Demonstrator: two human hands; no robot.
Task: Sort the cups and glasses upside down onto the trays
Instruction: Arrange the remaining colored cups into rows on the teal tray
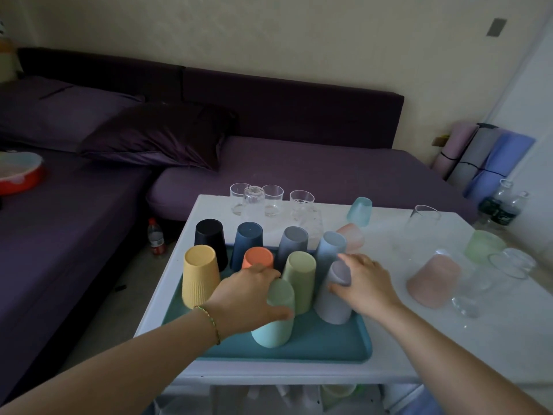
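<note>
From the head camera, a teal tray (329, 345) lies on the near left part of a white tabletop (449, 339). Nine plastic cups stand upside down on it. In the far row, left to right, are a black cup (209, 238), a dark blue cup (248, 241), a grey cup (293, 244) and a light blue cup (330, 250). Nearer stand a yellow cup (199, 277), an orange cup (258, 257) and a pale green cup (300, 277).

The left hand (251, 295), with a bracelet (209, 322) at the wrist, grips the mint cup (272, 322) at the near middle of the tray, fingers curled over its upturned base and thumb on its near side. The right hand (365, 283) grips the lavender cup (333, 301) just to the right, fingers over its base.

Off the tray, four clear glasses (273, 200) stand at the far edge. A frosted teal cup (359, 211) and a small pink cup (351, 238) sit beyond the tray's far right corner. On the right are a larger pink cup (434, 280), a frosted green cup (483, 245) and several more clear glasses (511, 263). A purple bed (299, 169) lies beyond the tabletop.
</note>
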